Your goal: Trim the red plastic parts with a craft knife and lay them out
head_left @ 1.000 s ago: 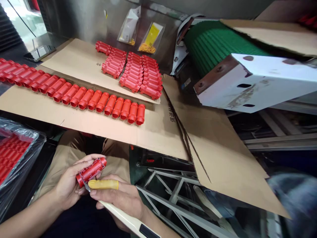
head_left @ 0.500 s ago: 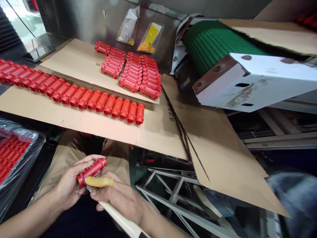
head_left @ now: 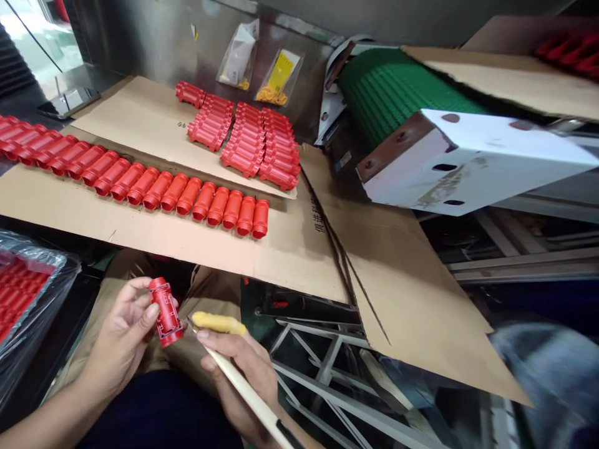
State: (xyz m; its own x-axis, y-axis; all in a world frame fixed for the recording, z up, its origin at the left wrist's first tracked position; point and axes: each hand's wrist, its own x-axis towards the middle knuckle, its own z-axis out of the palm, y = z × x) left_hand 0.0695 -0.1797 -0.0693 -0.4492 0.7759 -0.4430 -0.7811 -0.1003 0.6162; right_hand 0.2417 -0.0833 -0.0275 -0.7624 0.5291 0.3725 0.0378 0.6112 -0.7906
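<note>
Low at the left, my left hand [head_left: 122,333] grips a red cylinder [head_left: 166,312] with pale outlines on its side, held nearly upright between thumb and fingers. Just right of it, my right hand [head_left: 241,355] is closed around a long cream-handled tool [head_left: 243,390], whose small tip points toward the cylinder without touching it. A yellow cover [head_left: 219,322] is on the right index finger. Beyond my hands, a long row of red cylinders [head_left: 175,191] lies on cardboard [head_left: 290,249]. Behind it are grouped red parts [head_left: 243,140] on another cardboard sheet.
Two clear bags [head_left: 279,78] lie at the back. A green ribbed belt [head_left: 388,87] with a white metal end [head_left: 468,162] stands at the right. A plastic-lined crate [head_left: 58,265] of red parts is at the left. Blue denim [head_left: 547,374] shows lower right.
My left hand has turned the red cylinder more upright. My right hand and the tool have moved right, away from the cylinder. The camera view has shifted slightly.
</note>
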